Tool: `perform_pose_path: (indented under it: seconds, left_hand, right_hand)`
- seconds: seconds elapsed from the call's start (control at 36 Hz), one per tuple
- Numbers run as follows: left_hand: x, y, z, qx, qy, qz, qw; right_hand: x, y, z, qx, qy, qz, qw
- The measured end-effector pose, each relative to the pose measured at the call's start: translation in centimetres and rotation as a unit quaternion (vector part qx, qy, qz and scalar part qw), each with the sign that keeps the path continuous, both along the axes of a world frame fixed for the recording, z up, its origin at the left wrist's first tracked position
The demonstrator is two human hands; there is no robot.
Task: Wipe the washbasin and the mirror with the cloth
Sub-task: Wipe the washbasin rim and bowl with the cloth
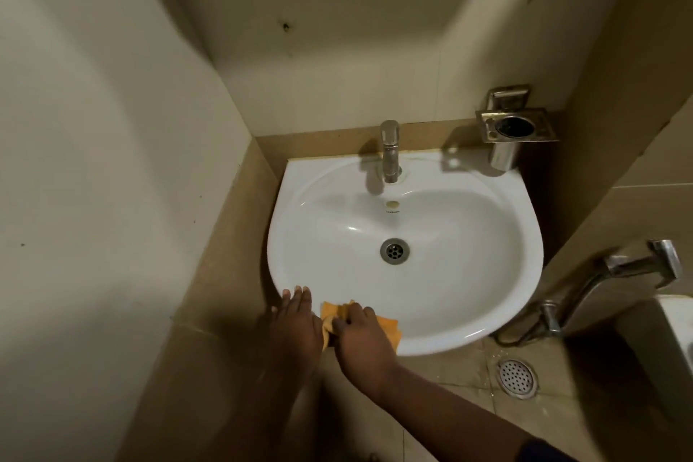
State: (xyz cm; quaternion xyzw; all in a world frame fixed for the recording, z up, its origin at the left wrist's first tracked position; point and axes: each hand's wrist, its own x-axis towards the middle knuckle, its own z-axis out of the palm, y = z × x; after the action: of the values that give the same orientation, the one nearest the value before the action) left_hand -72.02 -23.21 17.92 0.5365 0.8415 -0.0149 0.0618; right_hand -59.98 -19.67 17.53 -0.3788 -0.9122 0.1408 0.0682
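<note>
A: Cloth position?

B: Orange cloth point(388, 326) lies on the near rim of the white washbasin point(487, 206), left of centre. It sits between the two hands and partly under the right one. Its near corner drapes over the basin's outer edge.

A: Right hand?

B: Right hand point(362, 339) is on top of the cloth, fingers curled round the bunched left part, gripping it. The forearm comes in from the near right, dark sleeve point(540, 452) at the bottom edge.

A: Left hand?

B: Left hand point(294, 326) is just left of the cloth, fingers straight and together, tips resting on the basin's near-left rim. Holds nothing. Its inner side touches the cloth edge or is just beside it, can't tell which. The arm comes straight up from the near edge.

A: Mirror?

B: A pale panel up top could be it, too blurred to tell.

A: Rest of scene?

B: Chrome tap point(390, 152) at the far rim centre, drain point(394, 251) in the bowl's middle. Metal holder point(515, 129) on the wall far right. Spray fitting point(633, 268) on the right wall, floor drain point(516, 378) beneath on the tiles.
</note>
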Motion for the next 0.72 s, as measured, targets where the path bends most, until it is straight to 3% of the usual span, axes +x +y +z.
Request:
perform_pose_path:
  seconds: [0.19, 0.25, 0.42, 0.58, 0.72]
  left_hand:
    - [-0.1, 0.3, -0.2, -0.040, 0.022, -0.018, 0.999]
    - [0.4, 0.6, 0.0, -0.096, 0.027, -0.013, 0.995]
    - [4.5, 1.6, -0.3, -0.138, 0.010, -0.109, 0.984]
    - [9.5, 3.2, 1.3, -0.051, -0.212, -0.042, 0.975]
    - [11.2, 3.8, 2.3, -0.044, -0.271, -0.032, 0.961]
  right_hand:
    - [2.7, 0.5, 0.0, -0.050, 0.054, 0.052, 0.996]
    - [4.4, 0.9, -0.1, -0.084, 0.053, 0.055, 0.993]
    - [10.6, 2.2, 0.3, -0.051, 0.073, 0.031, 0.996]
    - [15.2, 3.8, 0.4, -0.007, 0.077, -0.045, 0.996]
    - [15.6, 3.7, 1.0, -0.004, 0.057, -0.090, 0.994]
